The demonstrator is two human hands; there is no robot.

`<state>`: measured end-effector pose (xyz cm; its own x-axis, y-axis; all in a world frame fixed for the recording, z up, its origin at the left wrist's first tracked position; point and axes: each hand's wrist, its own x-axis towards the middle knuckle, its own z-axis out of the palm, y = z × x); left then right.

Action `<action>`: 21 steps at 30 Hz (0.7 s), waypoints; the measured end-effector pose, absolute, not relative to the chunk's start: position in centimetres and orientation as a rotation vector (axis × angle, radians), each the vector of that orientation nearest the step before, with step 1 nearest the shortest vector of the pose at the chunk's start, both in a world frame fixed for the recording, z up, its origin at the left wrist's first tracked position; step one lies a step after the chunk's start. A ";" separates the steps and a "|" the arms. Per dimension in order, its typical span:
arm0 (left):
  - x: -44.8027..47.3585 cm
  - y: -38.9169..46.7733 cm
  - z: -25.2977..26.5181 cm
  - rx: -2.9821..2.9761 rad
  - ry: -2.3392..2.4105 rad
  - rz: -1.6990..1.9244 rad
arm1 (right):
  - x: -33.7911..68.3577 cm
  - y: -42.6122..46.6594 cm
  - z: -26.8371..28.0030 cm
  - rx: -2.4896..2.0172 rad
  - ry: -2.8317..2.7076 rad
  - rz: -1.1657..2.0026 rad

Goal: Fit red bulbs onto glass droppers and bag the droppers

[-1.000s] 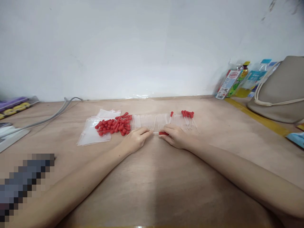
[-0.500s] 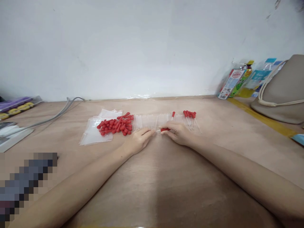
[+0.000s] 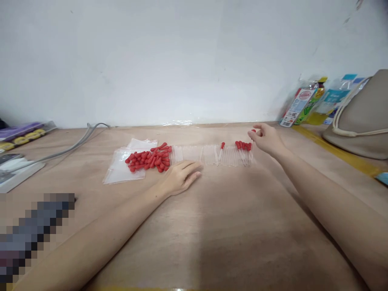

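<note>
My left hand (image 3: 182, 177) lies on the table with its fingers stretched and the thumb apart, just in front of a row of thin clear tubes (image 3: 209, 154). A heap of red rubber bulbs (image 3: 148, 159) lies to its left. My right hand (image 3: 264, 138) is raised at the right end of the row, its thumb and fingers pinched on a dropper whose red bulb (image 3: 254, 131) peeks out; most of it is hidden or too faint to see. Several tubes with red bulbs fitted (image 3: 243, 146) lie beside it. One more capped dropper (image 3: 222, 145) rests further left.
Clear plastic bags (image 3: 117, 169) lie under and beside the heap. A grey cable (image 3: 71, 147) and a white box (image 3: 22, 178) are at the left. Drink containers (image 3: 300, 106) and a beige bag (image 3: 360, 109) stand at the back right. A wall closes off the back.
My right hand has moved right and away from me, carrying the red-bulbed dropper from the middle to the row's right end. My left hand has let go of the tube and opened.
</note>
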<state>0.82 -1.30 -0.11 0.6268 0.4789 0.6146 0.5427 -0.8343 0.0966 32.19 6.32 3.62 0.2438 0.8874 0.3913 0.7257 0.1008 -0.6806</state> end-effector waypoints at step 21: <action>0.9 -1.6 0.3 -2.801 -0.954 -0.902 | 35.0 7.8 -0.1 -1.965 -1.600 0.305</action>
